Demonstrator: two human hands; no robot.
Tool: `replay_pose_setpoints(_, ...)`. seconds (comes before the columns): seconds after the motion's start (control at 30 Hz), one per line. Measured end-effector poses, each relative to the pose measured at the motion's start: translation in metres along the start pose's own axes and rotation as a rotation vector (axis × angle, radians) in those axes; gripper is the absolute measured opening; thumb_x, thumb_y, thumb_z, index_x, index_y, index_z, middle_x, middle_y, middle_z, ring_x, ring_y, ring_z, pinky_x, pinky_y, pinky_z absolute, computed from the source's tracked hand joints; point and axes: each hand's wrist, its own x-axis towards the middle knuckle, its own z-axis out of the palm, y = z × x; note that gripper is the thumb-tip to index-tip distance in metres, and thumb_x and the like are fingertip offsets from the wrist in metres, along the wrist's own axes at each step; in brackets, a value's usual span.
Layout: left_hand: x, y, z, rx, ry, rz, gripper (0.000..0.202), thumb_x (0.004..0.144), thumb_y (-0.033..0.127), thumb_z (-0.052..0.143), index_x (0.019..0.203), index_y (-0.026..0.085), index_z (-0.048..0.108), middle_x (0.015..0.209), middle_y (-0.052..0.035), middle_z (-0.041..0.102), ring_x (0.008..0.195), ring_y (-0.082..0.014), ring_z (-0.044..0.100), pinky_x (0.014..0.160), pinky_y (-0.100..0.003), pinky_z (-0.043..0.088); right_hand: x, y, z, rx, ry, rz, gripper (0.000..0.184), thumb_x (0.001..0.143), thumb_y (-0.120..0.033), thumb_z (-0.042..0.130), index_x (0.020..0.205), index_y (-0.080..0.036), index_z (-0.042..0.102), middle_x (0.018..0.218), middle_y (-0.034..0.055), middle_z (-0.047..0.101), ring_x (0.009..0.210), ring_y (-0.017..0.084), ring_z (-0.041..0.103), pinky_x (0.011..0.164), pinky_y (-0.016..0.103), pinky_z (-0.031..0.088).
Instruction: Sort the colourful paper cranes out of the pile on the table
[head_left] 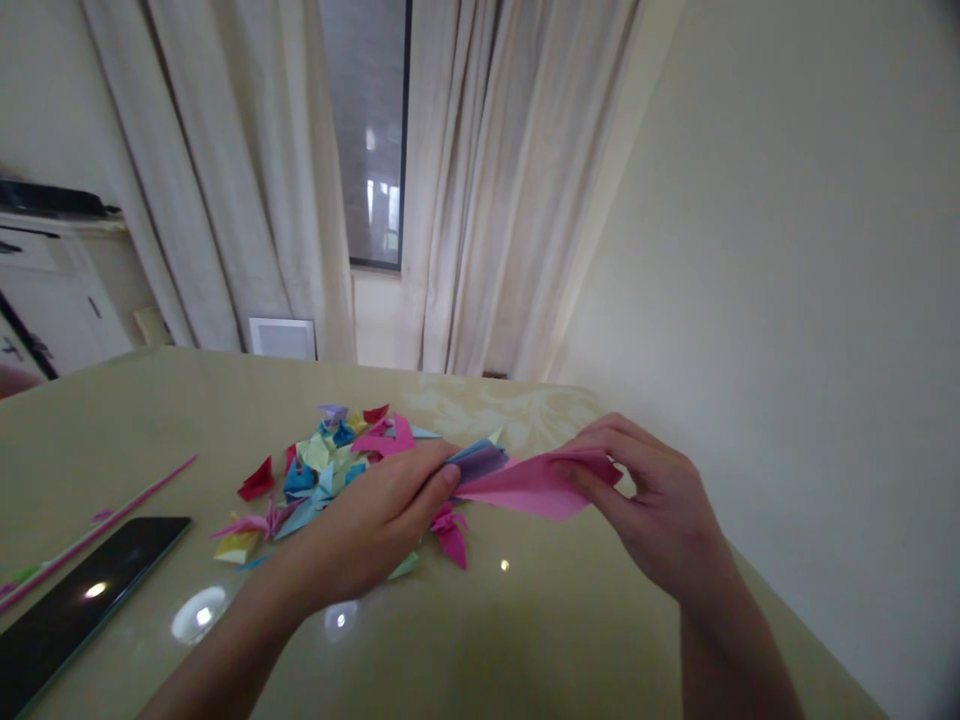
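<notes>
Thumb and fingers of my left hand [394,505] pinch some bluish-purple folded paper [480,460]. A sheet of pink paper [532,488] stretches from beside it to my right hand [656,490], whose thumb and fingers grip its far end. Both papers are held up above the table; whether they are joined near my left fingers cannot be made out. Behind and under my left hand lies a pile of colourful folded paper pieces [319,455], some shaped like cranes. A dark pink folded piece [450,537] rests on the table just below the held paper.
To the left, a black phone-like slab [90,590] lies on the glossy table [525,640], near a long thin pink stick [112,520]. Pale curtains [517,180] hang beyond the far edge, and a wall [810,300] borders the right side.
</notes>
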Motion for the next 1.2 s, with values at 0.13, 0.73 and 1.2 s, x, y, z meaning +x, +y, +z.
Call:
replay_pose_setpoints(0.13,-0.001,0.002,0.000,-0.003,-0.014,0.016,0.037,0.110,0.049,0.039,0.116,0.029,0.070,0.110,-0.0026,0.075,0.098,-0.0228,0.068,0.084,-0.032,0.050,0.001,0.003,-0.004,0.002,0.044,0.014,0.008,0.096,-0.029,0.076,0.092,-0.027,0.083,0.082,0.0014,0.069,0.073,0.017,0.062,0.061,0.026,0.049)
replay_pose_setpoints(0.73,-0.003,0.017,0.024,-0.084,-0.062,0.009,0.029,0.112,0.040,0.039,0.128,0.030,0.061,0.125,-0.0038,0.072,0.116,-0.0221,0.065,0.099,-0.034,0.053,-0.005,-0.003,0.049,0.034,0.012,0.084,0.047,0.087,-0.029,0.086,0.128,-0.026,0.064,0.116,0.0049,0.071,0.102,0.022,0.068,0.089,0.034,0.055)
replay_pose_setpoints(1.2,-0.002,0.017,0.007,0.037,-0.055,-0.089,0.025,0.111,0.047,0.043,0.109,0.026,0.056,0.103,-0.0018,0.071,0.094,-0.0219,0.064,0.080,-0.032,0.045,-0.005,0.001,0.037,0.269,-0.080,0.268,0.017,0.088,-0.035,0.084,0.085,-0.019,0.076,0.072,-0.0017,0.068,0.067,0.014,0.060,0.058,0.023,0.045)
